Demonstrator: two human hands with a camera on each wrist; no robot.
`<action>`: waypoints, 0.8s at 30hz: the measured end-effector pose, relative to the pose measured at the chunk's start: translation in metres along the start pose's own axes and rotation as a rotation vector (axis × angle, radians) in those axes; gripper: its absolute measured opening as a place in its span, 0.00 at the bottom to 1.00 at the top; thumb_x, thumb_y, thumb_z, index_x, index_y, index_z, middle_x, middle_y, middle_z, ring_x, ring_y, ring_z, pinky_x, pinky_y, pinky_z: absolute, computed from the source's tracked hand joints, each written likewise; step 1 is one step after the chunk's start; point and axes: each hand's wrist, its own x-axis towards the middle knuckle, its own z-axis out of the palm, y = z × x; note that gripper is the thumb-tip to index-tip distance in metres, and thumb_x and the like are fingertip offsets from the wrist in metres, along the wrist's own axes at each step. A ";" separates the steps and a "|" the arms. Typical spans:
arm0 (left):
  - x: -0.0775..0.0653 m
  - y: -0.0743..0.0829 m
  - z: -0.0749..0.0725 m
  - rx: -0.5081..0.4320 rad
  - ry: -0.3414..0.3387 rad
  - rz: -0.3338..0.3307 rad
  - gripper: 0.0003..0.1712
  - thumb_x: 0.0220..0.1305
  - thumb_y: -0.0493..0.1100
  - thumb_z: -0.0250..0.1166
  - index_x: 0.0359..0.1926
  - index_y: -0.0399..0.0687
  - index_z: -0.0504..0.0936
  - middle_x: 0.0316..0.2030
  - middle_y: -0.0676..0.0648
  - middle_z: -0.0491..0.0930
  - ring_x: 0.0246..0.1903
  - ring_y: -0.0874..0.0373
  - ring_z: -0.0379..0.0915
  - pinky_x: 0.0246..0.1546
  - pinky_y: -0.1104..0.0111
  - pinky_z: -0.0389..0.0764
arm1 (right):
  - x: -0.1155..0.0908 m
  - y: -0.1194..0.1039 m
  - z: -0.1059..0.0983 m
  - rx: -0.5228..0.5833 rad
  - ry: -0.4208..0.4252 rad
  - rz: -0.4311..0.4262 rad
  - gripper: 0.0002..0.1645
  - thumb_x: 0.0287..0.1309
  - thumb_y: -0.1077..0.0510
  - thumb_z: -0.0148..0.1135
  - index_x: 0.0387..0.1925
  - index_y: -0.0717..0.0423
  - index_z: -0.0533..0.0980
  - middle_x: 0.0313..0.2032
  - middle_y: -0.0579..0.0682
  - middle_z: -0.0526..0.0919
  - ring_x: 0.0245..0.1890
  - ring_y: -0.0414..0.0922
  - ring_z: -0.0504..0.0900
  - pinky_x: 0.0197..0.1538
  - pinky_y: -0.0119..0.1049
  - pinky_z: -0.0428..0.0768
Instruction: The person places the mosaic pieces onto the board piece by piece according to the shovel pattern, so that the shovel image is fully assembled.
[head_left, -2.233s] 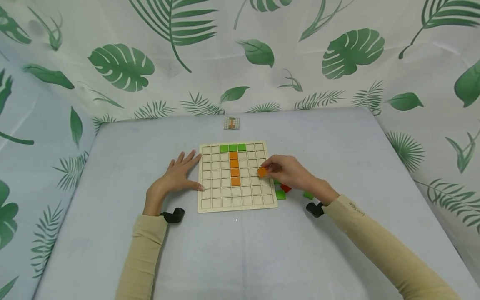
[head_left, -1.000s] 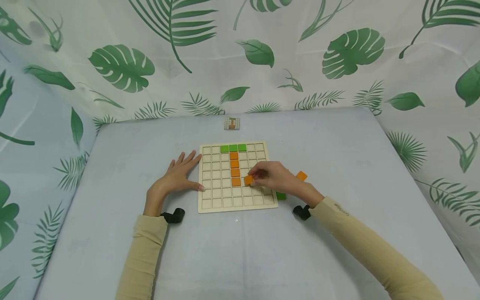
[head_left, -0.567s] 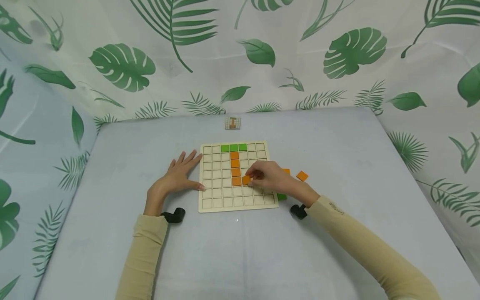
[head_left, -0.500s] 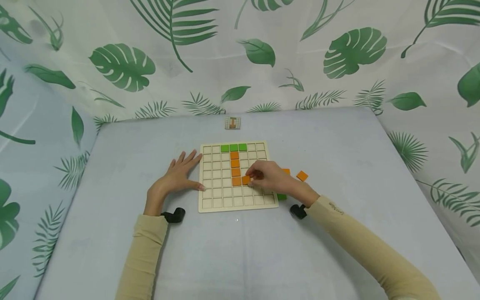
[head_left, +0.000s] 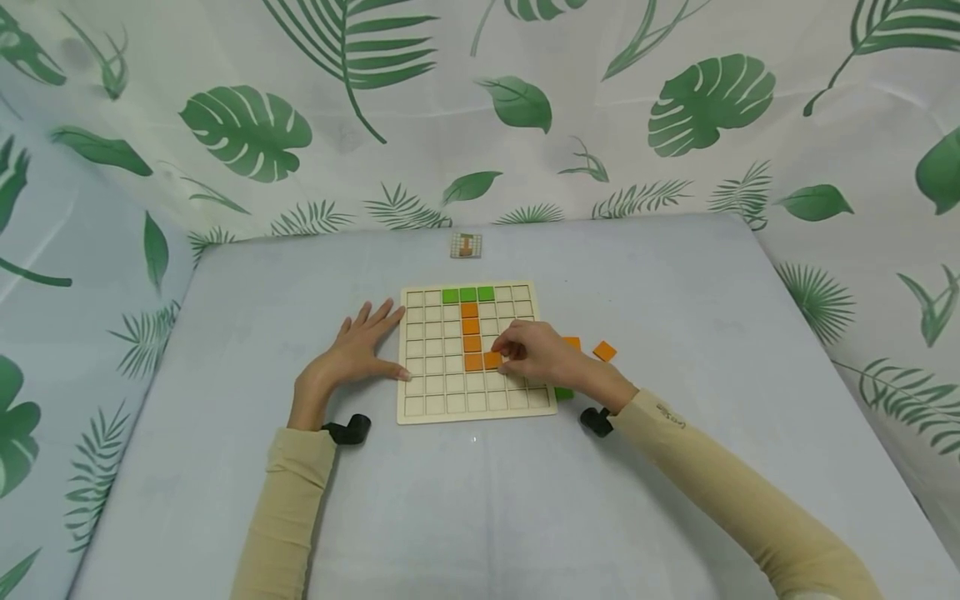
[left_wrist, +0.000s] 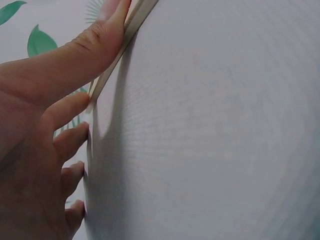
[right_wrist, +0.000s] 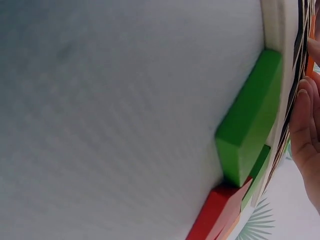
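Observation:
A cream grid board [head_left: 435,408] lies mid-table. Three green tiles [head_left: 468,295] fill cells in its far row, and an orange column [head_left: 470,327] runs down from the middle one. My right hand [head_left: 536,352] pinches an orange tile [head_left: 492,360] at the cell just right of the column's bottom tile. In the right wrist view, fingertips [right_wrist: 302,100] meet that tile's orange edge [right_wrist: 311,57]. My left hand [head_left: 356,350] lies spread along the board's left edge, thumb [left_wrist: 100,42] against it in the left wrist view.
Loose tiles lie right of the board: an orange one [head_left: 604,351], another orange one [head_left: 572,342], a green one [right_wrist: 250,115] at the board's edge and a red one [right_wrist: 217,210]. A small pattern card [head_left: 466,245] sits beyond the board. A leaf-print cloth [head_left: 420,100] hangs behind.
My right hand has carried the orange tile leftward from the board's right side to beside the column's bottom tile, where it now lies flatter. My left hand has stayed put.

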 end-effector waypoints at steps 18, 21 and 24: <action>0.000 0.000 -0.001 -0.002 -0.008 -0.010 0.65 0.55 0.55 0.78 0.83 0.48 0.47 0.83 0.41 0.38 0.81 0.38 0.22 0.78 0.40 0.26 | -0.006 0.007 -0.008 0.082 0.037 0.005 0.13 0.60 0.66 0.71 0.47 0.61 0.85 0.41 0.50 0.88 0.40 0.44 0.85 0.49 0.39 0.87; 0.000 0.001 -0.001 -0.004 -0.005 -0.012 0.65 0.55 0.55 0.79 0.83 0.48 0.48 0.83 0.41 0.38 0.81 0.38 0.22 0.78 0.40 0.27 | -0.009 0.007 -0.010 0.066 0.063 -0.013 0.12 0.60 0.67 0.71 0.46 0.62 0.85 0.40 0.52 0.88 0.39 0.45 0.85 0.48 0.41 0.87; 0.000 0.001 -0.001 -0.006 -0.006 -0.016 0.65 0.55 0.55 0.79 0.83 0.48 0.48 0.83 0.41 0.38 0.81 0.38 0.22 0.78 0.40 0.26 | -0.012 0.009 -0.013 0.042 0.091 -0.025 0.12 0.59 0.67 0.71 0.45 0.63 0.85 0.40 0.52 0.89 0.37 0.45 0.84 0.45 0.41 0.87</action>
